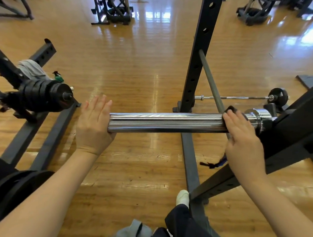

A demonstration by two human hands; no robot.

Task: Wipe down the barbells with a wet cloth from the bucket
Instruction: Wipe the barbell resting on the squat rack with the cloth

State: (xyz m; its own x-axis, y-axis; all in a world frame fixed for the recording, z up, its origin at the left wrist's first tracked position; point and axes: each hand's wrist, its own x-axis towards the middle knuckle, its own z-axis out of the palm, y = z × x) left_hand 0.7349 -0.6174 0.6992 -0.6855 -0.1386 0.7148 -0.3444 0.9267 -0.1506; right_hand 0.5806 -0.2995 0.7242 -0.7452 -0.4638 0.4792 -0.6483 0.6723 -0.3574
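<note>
Left hand [93, 125] flat on horizontal barbell sleeve [165, 122] end; right hand [244, 142] grips cloth [230, 109].

No text, label, brand, number or sign could be read anywhere. The chrome barbell sleeve [166, 121] carried only reflections. The black weight plates [47, 96] to the left of that sleeve showed a faint reddish mark on the end face, too blurred to make out.
</note>
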